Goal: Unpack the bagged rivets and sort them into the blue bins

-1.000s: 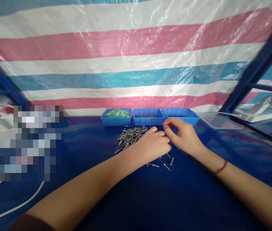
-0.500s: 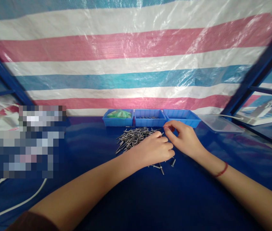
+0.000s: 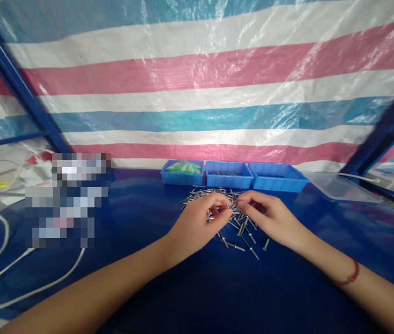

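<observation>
A heap of metal pop rivets [image 3: 247, 229] with long thin stems lies on the blue table under and between my hands. Over its left part is my left hand [image 3: 197, 215], thumb and forefinger pinched around a small silvery rivet [image 3: 229, 206]. My right hand [image 3: 271, 215] faces it from the right, thumb and forefinger pressed together almost against the left fingertips. Whatever sits in that right pinch is too small to make out. One short, thicker fastener [image 3: 266, 244] lies apart, below my right hand.
Behind the heap stand three joined blue bins: the left bin [image 3: 183, 178] holds a green plastic packet, the middle bin [image 3: 229, 181] some rivets. A clear plastic lid [image 3: 345, 188] lies to the right. White cables [image 3: 36, 299] run along the left side.
My left hand has turned from palm-down over the heap to a raised pinch, uncovering more rivets. My right hand has come lower, beside it. The whole view has shifted slightly.
</observation>
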A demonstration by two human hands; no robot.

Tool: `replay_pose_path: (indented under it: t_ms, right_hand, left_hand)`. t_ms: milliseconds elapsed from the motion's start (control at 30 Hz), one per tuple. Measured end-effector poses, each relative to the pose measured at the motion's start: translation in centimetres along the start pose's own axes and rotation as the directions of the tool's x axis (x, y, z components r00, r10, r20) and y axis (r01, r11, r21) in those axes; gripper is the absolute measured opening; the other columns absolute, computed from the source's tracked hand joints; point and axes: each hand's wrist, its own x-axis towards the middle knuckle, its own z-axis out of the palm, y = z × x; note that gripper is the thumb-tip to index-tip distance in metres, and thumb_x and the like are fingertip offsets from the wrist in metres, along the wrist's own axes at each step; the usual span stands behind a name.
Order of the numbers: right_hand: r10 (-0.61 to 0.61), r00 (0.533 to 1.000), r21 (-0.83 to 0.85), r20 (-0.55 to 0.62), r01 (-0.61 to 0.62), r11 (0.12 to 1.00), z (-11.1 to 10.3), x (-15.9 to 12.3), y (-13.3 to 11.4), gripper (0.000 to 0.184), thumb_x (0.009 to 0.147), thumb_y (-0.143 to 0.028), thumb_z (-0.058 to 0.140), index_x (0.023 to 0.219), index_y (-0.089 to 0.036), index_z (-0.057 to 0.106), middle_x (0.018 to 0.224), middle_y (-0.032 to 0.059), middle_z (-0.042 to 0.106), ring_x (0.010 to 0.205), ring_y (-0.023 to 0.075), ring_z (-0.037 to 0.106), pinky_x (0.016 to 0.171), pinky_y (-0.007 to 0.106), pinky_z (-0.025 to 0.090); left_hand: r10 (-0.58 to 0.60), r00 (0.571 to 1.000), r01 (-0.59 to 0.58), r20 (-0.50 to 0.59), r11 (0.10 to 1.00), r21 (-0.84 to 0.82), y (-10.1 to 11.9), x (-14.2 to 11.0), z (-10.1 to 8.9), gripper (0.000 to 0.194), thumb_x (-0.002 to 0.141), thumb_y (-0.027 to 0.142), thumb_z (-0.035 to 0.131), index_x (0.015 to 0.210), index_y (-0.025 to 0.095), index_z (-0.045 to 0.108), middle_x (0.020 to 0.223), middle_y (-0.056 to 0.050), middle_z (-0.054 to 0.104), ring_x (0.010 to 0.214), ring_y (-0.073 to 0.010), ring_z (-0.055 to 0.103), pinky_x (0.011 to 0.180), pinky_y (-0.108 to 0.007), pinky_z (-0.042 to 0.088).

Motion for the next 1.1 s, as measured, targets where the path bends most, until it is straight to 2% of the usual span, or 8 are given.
replay_pose_path:
  t_ms: [67,133,300,500,667,833,967,1100]
  right_hand:
    - [0.002,0.992,0.101,0.124,-0.015,0.995,0.7,-0.4,-1.2,0.027,0.089,-0.039,0.047,0.078,-0.019,0.061,0.073,0.0012,0.062,0.068,0.0146,0.055,0.062,0.026,0.044]
    - [0.022,0.981,0.18,0.191,-0.057,0.982,1.2,-0.8,-2.1,0.03,0.09,-0.041,0.045,0.077,-0.019,0.061,0.072,0.001,0.06,0.069,0.014,0.055,0.064,0.025,0.044]
    - [0.12,0.965,0.3,0.232,-0.188,0.935,1.5,-1.0,-2.3,0.029,0.088,-0.042,0.048,0.075,-0.019,0.061,0.07,0.0004,0.057,0.066,0.0121,0.053,0.059,0.023,0.042]
    - [0.148,0.962,0.357,0.229,-0.225,0.907,1.8,-0.9,-2.3,0.03,0.087,-0.039,0.05,0.071,-0.018,0.062,0.067,0.0007,0.057,0.059,0.0105,0.049,0.053,0.022,0.04]
    - [0.206,0.949,0.43,0.24,-0.295,0.853,2.0,-1.1,-2.4,0.031,0.087,-0.04,0.05,0.071,-0.017,0.061,0.06,-0.0006,0.052,0.053,0.0095,0.044,0.047,0.022,0.036]
    - [0.234,0.942,0.483,0.241,-0.325,0.813,2.1,-1.0,-2.3,0.031,0.084,-0.044,0.055,0.07,-0.017,0.061,0.062,0.0002,0.054,0.053,0.0092,0.046,0.048,0.022,0.037]
    - [0.247,0.952,0.503,0.181,-0.306,0.809,1.9,-0.8,-2.2,0.026,0.081,-0.042,0.06,0.074,-0.017,0.063,0.066,0.0,0.057,0.054,0.0084,0.049,0.047,0.02,0.039]
    - [0.237,0.97,0.469,0.061,-0.238,0.85,1.7,-0.8,-2.1,0.022,0.076,-0.039,0.066,0.081,-0.018,0.063,0.064,-0.0009,0.059,0.054,0.0096,0.054,0.05,0.021,0.045]
  left_hand:
    - [-0.108,0.994,0.105,-0.024,0.988,-0.111,0.1,-0.6,-0.1,0.009,0.085,0.024,0.055,0.089,0.019,0.061,0.082,0.001,0.067,0.07,-0.0112,0.06,0.06,-0.02,0.044]
    - [-0.147,0.989,0.142,-0.017,0.974,-0.177,0.3,-0.8,-0.1,0.01,0.084,0.023,0.055,0.089,0.018,0.062,0.081,0.0,0.067,0.069,-0.0112,0.059,0.059,-0.02,0.043]
    - [-0.172,0.985,0.167,0.003,0.955,-0.245,0.5,-0.8,0.0,0.013,0.084,0.025,0.055,0.09,0.018,0.065,0.077,-0.001,0.067,0.069,-0.0122,0.059,0.06,-0.022,0.043]
    - [-0.211,0.977,0.199,0.009,0.908,-0.368,0.0,-1.3,0.5,0.014,0.086,0.029,0.055,0.093,0.019,0.061,0.075,0.001,0.066,0.069,-0.0122,0.061,0.065,-0.023,0.046]
    - [-0.182,0.983,0.17,-0.006,0.929,-0.33,-0.2,-1.3,0.6,0.012,0.086,0.028,0.054,0.09,0.019,0.062,0.074,0.001,0.066,0.069,-0.0125,0.06,0.065,-0.024,0.047]
    - [-0.212,0.977,0.193,-0.035,0.935,-0.297,-0.4,-1.1,0.7,0.015,0.085,0.028,0.056,0.093,0.019,0.063,0.079,-0.001,0.066,0.069,-0.0123,0.059,0.065,-0.025,0.047]
    - [-0.221,0.973,0.193,-0.063,0.935,-0.297,-0.6,-1.1,0.9,0.014,0.084,0.028,0.057,0.092,0.018,0.064,0.082,-0.001,0.066,0.066,-0.0112,0.057,0.061,-0.023,0.045]
    - [-0.225,0.97,0.192,-0.087,0.939,-0.285,-0.9,-1.0,1.1,0.014,0.083,0.027,0.059,0.092,0.018,0.065,0.088,-0.001,0.066,0.071,-0.0116,0.058,0.064,-0.024,0.046]
